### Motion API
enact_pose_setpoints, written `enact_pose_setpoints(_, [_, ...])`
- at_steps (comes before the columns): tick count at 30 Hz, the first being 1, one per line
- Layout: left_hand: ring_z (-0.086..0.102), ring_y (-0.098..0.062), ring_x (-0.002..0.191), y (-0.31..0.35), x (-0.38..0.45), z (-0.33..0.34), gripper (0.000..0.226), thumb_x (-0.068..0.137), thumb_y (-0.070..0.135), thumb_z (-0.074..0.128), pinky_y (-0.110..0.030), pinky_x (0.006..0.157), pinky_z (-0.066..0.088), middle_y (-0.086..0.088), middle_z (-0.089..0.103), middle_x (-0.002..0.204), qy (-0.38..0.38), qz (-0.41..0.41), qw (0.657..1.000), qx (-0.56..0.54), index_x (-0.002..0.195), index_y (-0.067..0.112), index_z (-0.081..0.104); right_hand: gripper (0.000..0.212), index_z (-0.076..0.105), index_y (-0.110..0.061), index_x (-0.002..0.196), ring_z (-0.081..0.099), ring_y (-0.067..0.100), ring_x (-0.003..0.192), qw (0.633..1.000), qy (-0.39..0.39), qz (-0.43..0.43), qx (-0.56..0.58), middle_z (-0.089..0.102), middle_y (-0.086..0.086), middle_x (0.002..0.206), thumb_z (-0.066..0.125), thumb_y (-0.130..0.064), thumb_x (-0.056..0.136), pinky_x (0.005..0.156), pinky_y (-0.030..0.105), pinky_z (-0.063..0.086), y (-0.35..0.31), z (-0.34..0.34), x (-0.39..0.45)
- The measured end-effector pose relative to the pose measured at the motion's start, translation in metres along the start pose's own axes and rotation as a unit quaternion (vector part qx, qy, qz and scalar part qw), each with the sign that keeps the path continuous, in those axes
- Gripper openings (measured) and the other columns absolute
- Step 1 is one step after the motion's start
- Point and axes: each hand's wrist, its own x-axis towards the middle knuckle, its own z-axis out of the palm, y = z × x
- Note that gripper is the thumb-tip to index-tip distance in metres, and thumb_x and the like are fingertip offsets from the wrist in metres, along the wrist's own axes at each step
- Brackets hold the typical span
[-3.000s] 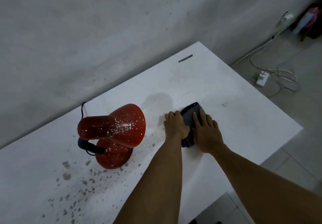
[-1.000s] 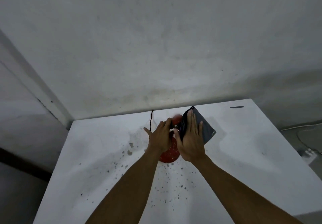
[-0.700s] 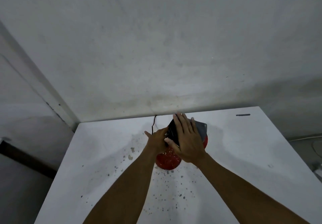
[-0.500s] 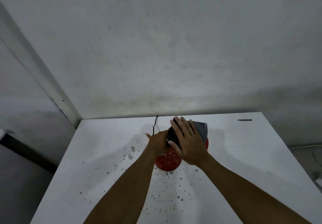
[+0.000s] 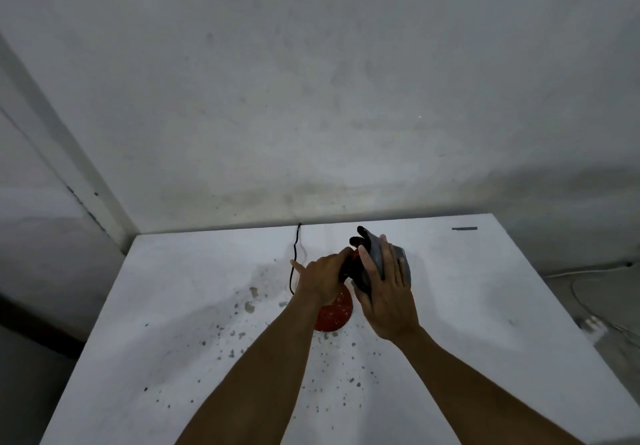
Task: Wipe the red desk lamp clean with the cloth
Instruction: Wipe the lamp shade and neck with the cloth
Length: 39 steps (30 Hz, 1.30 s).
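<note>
1. While my left hand [image 5: 322, 280] grips the lamp [image 5: 334, 313] near its neck, my right hand [image 5: 388, 292] presses the cloth [image 5: 375, 254] flat-fingered against the shade.
2. Both hands hide most of the lamp; only its red base shows, mid-table [image 5: 485, 306].
3. Specks [image 5: 242, 320] dot the table around it; the cord [image 5: 295, 257] trails toward the wall [image 5: 311, 98].

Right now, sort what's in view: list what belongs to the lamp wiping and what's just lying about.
In the job:
red desk lamp
dark cloth
left hand
right hand
lamp cord

Lying about:
dark strip on the table
cables on the floor
</note>
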Motion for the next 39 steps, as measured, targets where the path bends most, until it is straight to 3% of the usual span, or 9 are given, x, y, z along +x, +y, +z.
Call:
enact_pose_setpoints(3, [0.065,-0.030,0.092,-0.007,0.003,0.002,0.019,0.095,0.030,0.041,-0.080,0.093,0.031,0.000,0.068,0.100,0.004,0.026,0.999,-0.022,0.114,0.031,0.042,0.077,0.008,-0.026,0.165,0.012,0.026,0.160,0.998,0.005,0.039,0.055,0.016,0.009,0.172,0.038,-0.061,0.103,0.129,0.054,0.014,0.007,0.002,-0.002])
enact_pose_setpoints(6, [0.063,-0.032,0.092,-0.011,0.005,0.000,0.028,0.095,0.022,0.044,-0.074,0.093,0.036,-0.004,0.068,0.103,-0.009,0.031,0.999,-0.021,0.122,0.029,0.040,0.083,0.015,-0.018,0.164,0.024,0.022,0.157,0.994,-0.019,0.049,0.094,0.028,0.004,0.169,0.036,-0.068,0.101,0.128,0.053,0.020,0.021,0.000,0.006])
enact_pose_setpoints(11, [0.063,-0.029,0.083,-0.018,0.013,-0.005,0.035,0.089,0.049,0.034,-0.066,0.085,0.047,0.002,0.066,0.090,-0.027,0.047,0.997,-0.053,0.119,0.032,0.041,0.084,0.030,-0.018,0.159,0.046,0.021,0.142,0.986,-0.092,-0.005,0.136,0.048,0.003,0.157,0.041,-0.073,0.096,0.122,0.044,0.034,0.040,-0.016,0.035])
enact_pose_setpoints(16, [0.064,-0.028,0.081,-0.023,0.025,-0.010,0.039,0.091,0.046,0.052,-0.055,0.081,0.052,0.002,0.067,0.090,-0.044,0.072,0.994,-0.064,0.127,0.030,0.044,0.091,0.034,-0.018,0.157,0.052,0.020,0.134,0.978,-0.130,-0.018,0.162,0.053,0.002,0.151,0.035,-0.081,0.092,0.116,0.039,0.041,0.036,-0.024,0.052])
enact_pose_setpoints(19, [0.064,-0.024,0.082,-0.020,0.030,-0.014,0.051,0.085,0.051,0.061,-0.050,0.082,0.052,0.009,0.063,0.085,-0.064,0.077,0.992,-0.074,0.129,0.029,0.048,0.091,0.037,-0.014,0.155,0.054,0.021,0.131,0.980,-0.110,-0.029,0.165,0.057,0.005,0.148,0.033,-0.080,0.093,0.114,0.042,0.042,0.030,-0.023,0.053])
enact_pose_setpoints(24, [0.063,-0.024,0.079,-0.018,0.038,-0.021,0.020,0.087,0.035,0.070,-0.043,0.074,0.052,-0.001,0.065,0.082,-0.097,0.105,0.988,-0.057,0.094,0.021,0.057,0.078,0.039,-0.012,0.152,0.056,0.021,0.127,0.990,-0.007,-0.028,0.141,0.062,0.006,0.141,0.041,-0.069,0.098,0.113,0.046,0.041,0.015,-0.013,0.040])
enact_pose_setpoints(29, [0.056,-0.013,0.065,-0.026,0.039,-0.017,0.020,0.089,0.034,0.065,-0.033,0.067,0.047,0.005,0.062,0.071,-0.091,0.119,0.984,-0.094,0.092,0.014,0.065,0.075,0.034,-0.011,0.158,0.046,0.024,0.144,0.993,0.036,-0.024,0.107,0.049,0.007,0.156,0.046,-0.058,0.101,0.123,0.041,0.029,0.013,-0.001,0.022])
enact_pose_setpoints(37, [0.055,-0.004,0.068,-0.033,0.045,-0.015,0.025,0.083,0.038,0.075,-0.024,0.070,0.044,0.003,0.064,0.073,-0.100,0.127,0.970,-0.181,0.095,0.016,0.072,0.055,0.029,-0.045,0.155,0.044,0.010,0.141,0.983,-0.024,0.062,0.172,0.050,-0.010,0.153,0.043,-0.056,0.103,0.118,0.047,0.035,0.040,-0.011,0.012])
enact_pose_setpoints(39, [0.053,-0.004,0.067,-0.034,0.046,-0.013,0.026,0.084,0.037,0.074,-0.024,0.069,0.042,-0.003,0.066,0.074,-0.099,0.131,0.968,-0.191,0.096,0.015,0.072,0.053,0.036,-0.043,0.151,0.047,0.010,0.138,0.970,-0.052,0.105,0.212,0.053,-0.009,0.150,0.038,-0.063,0.102,0.117,0.048,0.039,0.048,-0.009,0.015])
